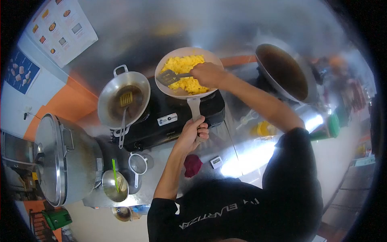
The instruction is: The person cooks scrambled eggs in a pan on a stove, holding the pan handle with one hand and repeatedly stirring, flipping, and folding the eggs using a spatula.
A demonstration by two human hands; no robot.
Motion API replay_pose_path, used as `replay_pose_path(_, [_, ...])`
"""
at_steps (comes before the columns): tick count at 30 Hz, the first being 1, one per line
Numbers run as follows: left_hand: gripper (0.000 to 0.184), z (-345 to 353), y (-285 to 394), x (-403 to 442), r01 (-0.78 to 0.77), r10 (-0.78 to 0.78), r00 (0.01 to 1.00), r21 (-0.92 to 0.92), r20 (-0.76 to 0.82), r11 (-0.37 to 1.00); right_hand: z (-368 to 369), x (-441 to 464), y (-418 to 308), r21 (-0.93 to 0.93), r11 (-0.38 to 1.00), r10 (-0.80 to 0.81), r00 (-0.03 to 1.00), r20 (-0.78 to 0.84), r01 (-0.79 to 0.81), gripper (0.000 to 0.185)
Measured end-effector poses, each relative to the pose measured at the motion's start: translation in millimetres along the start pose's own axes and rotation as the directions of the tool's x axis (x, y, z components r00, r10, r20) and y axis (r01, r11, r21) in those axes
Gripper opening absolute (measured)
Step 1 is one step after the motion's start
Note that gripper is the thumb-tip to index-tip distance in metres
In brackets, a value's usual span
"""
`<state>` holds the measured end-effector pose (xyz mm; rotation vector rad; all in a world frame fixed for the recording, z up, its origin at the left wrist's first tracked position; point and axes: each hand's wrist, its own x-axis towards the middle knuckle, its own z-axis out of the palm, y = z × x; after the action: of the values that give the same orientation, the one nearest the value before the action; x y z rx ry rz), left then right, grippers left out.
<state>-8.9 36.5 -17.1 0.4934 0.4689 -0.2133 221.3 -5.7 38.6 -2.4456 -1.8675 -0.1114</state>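
My left hand (194, 133) is wrapped round the handle of a light-coloured frying pan (213, 60), which is over the black gas stove (181, 117). Yellow scrambled eggs (186, 63) lie in the pan, spread in soft lumps. My right hand (209, 75) reaches over the pan's right side, closed on the handle of a slotted spatula (168, 77). The spatula's dark blade is at the left side of the eggs. Whether the blade touches the pan floor, I cannot tell.
Left of the frying pan stands a two-handled wok (105, 101) with a slotted turner (126, 99) in it. A large lidded pot (80, 161), a small bowl (109, 189) and a strainer (138, 163) are at the left. Nearer me lie a dark red cloth (193, 165) and a timer (216, 162). Another wok (282, 72) stands right.
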Motion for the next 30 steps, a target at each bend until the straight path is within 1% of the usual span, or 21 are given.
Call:
replay_pose_path(2, [0.019, -4, -5, 7, -0.010, 0.010, 1.000, -0.005, 0.020, 1.000, 4, 6, -24, -0.038, 0.999, 0.030, 0.997, -0.070, -0.032, 0.018])
replay_pose_path(5, [0.019, -4, -14, 14, -0.045, 0.045, 0.999, 0.004, 0.017, 0.999, 15, 27, -60, -0.006, 0.975, 0.220, 0.962, -0.164, -0.224, 0.018])
replay_pose_path(7, [0.019, 5, -16, 10, -0.084, 0.084, 0.996, 0.023, -0.010, 0.996, 27, 47, -64, -0.062, 0.953, 0.280, 0.941, -0.190, -0.296, 0.020])
replay_pose_path(8, [0.019, 2, -20, 14, -0.098, 0.098, 0.995, -0.016, 0.003, 0.995, 32, 55, -62, -0.085, 0.941, 0.306, 0.930, -0.205, -0.328, 0.021])
replay_pose_path(10, [0.018, -1, -25, 26, -0.136, 0.139, 0.990, -0.090, 0.030, 0.987, 25, 61, -58, -0.005, 0.934, 0.343, 0.900, -0.268, -0.358, 0.024])
replay_pose_path(11, [0.017, 1, -29, 29, -0.159, 0.160, 0.987, -0.094, 0.003, 0.983, 19, 63, -54, 0.032, 0.929, 0.361, 0.884, -0.296, -0.369, 0.026])
replay_pose_path(13, [0.016, 11, -35, 33, -0.205, 0.202, 0.979, -0.106, -0.041, 0.973, -3, 66, -36, -0.018, 0.955, 0.289, 0.945, -0.152, -0.295, 0.021])
replay_pose_path(14, [0.016, 10, -38, 38, -0.212, 0.211, 0.977, -0.145, -0.027, 0.966, -16, 66, -30, -0.044, 0.967, 0.247, 0.966, -0.077, -0.251, 0.018])
replay_pose_path(16, [0.016, 13, -41, 41, -0.221, 0.217, 0.975, -0.137, -0.041, 0.966, -86, 43, -57, 0.017, 0.937, 0.344, 0.929, 0.134, -0.349, 0.021])
replay_pose_path(17, [0.017, 13, -42, 42, -0.225, 0.220, 0.974, -0.134, -0.052, 0.965, -107, 36, -69, 0.038, 0.915, 0.381, 0.892, 0.242, -0.401, 0.022])
replay_pose_path(18, [0.016, 9, -41, 45, -0.177, 0.177, 0.984, -0.150, -0.010, 0.973, -105, 37, -68, 0.005, 0.928, 0.360, 0.903, 0.236, -0.372, 0.023])
replay_pose_path(20, [0.016, 13, -41, 44, -0.182, 0.183, 0.983, -0.143, -0.005, 0.973, -85, 39, -60, -0.059, 0.944, 0.330, 0.918, 0.222, -0.325, 0.023])
replay_pose_path(21, [0.017, 15, -42, 43, -0.180, 0.181, 0.983, -0.134, -0.003, 0.974, -62, 45, -59, -0.065, 0.953, 0.304, 0.927, 0.221, -0.297, 0.023])
replay_pose_path(22, [0.014, 11, -45, 46, -0.188, 0.194, 0.981, -0.152, 0.029, 0.970, -32, 56, -60, -0.070, 0.960, 0.281, 0.934, 0.219, -0.272, 0.022])
replay_pose_path(23, [0.011, 4, -49, 55, -0.194, 0.207, 0.977, -0.167, 0.061, 0.967, -18, 66, -64, -0.074, 0.965, 0.260, 0.941, 0.215, -0.250, 0.021])
replay_pose_path(24, [0.009, 1, -51, 59, -0.200, 0.219, 0.971, -0.180, 0.092, 0.963, -16, 68, -79, -0.058, 0.959, 0.281, 0.955, 0.092, -0.277, 0.021])
replay_pose_path(26, [0.009, 14, -57, 57, -0.335, 0.337, 0.942, -0.080, 0.007, 0.939, -8, 62, -116, -0.013, 0.946, 0.318, 0.936, -0.152, -0.324, 0.020])
replay_pose_path(27, [0.012, 20, -62, 56, -0.396, 0.395, 0.918, -0.025, -0.030, 0.918, 0, 69, -111, 0.046, 0.916, 0.400, 0.903, -0.159, -0.398, 0.020])
replay_pose_path(29, [0.019, 24, -74, 56, -0.513, 0.513, 0.858, 0.032, -0.009, 0.858, 32, 86, -81, 0.160, 0.832, 0.553, 0.818, -0.157, -0.532, 0.020])
replay_pose_path(30, [0.019, 27, -75, 61, -0.548, 0.549, 0.836, 0.045, -0.007, 0.835, 40, 88, -67, 0.155, 0.823, 0.568, 0.802, -0.186, -0.547, 0.021])
